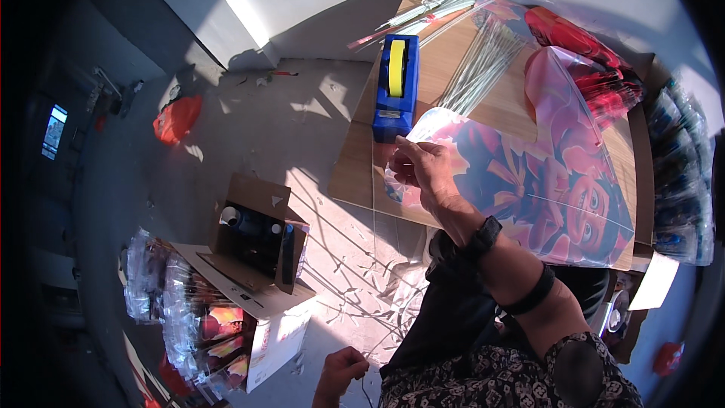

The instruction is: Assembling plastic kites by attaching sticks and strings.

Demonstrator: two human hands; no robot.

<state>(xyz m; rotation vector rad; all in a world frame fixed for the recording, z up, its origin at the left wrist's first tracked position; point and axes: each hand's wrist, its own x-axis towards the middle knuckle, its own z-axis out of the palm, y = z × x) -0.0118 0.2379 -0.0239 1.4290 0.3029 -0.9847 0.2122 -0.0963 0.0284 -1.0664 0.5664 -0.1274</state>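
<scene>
One head-worn fisheye view, looking steeply down from above the person's chest. The right hand (423, 170) sits near the centre, fairly close to the lens, the blue tape dispenser (396, 87) just beyond it. The left hand (341, 372) hangs at the lower edge, nearest the camera. Straight lines of the wooden board (453, 68) bend toward the dark rim.

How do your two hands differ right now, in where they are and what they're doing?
The right hand is raised over the wooden board, pinching the edge of the printed kite sheet beside the blue tape dispenser. The left hand hangs low near the lap, curled, seemingly on a thin string. The right lies in sunlight, the left in shade. Both are bare.
</scene>
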